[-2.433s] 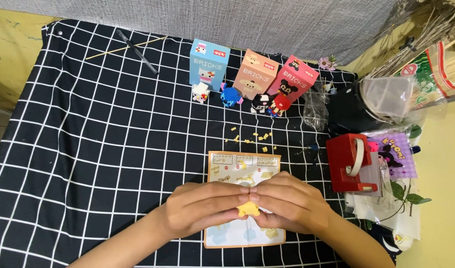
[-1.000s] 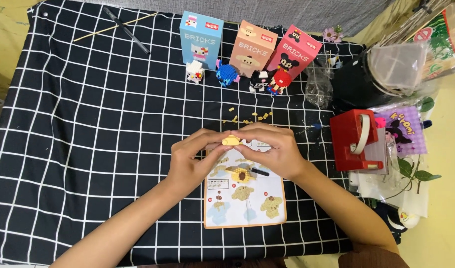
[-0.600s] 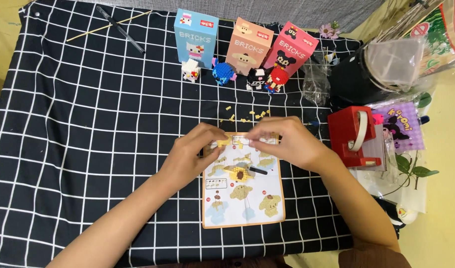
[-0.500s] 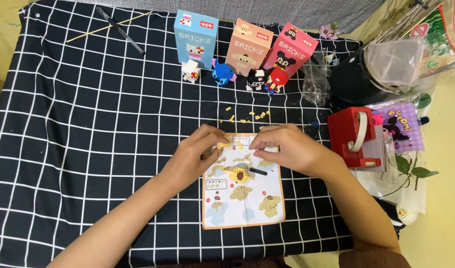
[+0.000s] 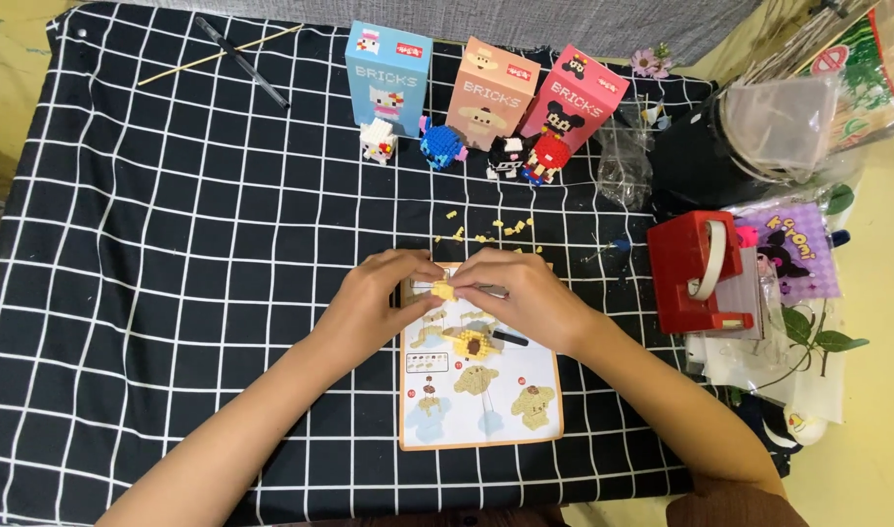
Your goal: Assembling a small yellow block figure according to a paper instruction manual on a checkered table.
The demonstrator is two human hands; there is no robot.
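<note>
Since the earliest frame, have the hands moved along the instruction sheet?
Yes. The left hand and right hand went from the instruction sheet's near end to its far edge.

Both hands [image 5: 457,293] seemingly pinch a small yellow brick piece [image 5: 443,290].

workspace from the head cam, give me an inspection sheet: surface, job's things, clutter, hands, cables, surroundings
surface: black cloth with white grid covering the table.
job's things: small yellow brick piece held over the instruction sheet; loose yellow bricks scattered beyond it.
clutter: three upright boxes, blue, peach, pink; four small brick figures in front of them; red tape dispenser; pen and thin stick at the far edge.
hands: left hand and right hand both pinch the yellow piece.
cables: nothing seen.
surroundings: clear plastic container, purple packet, green leaves at right.
</note>
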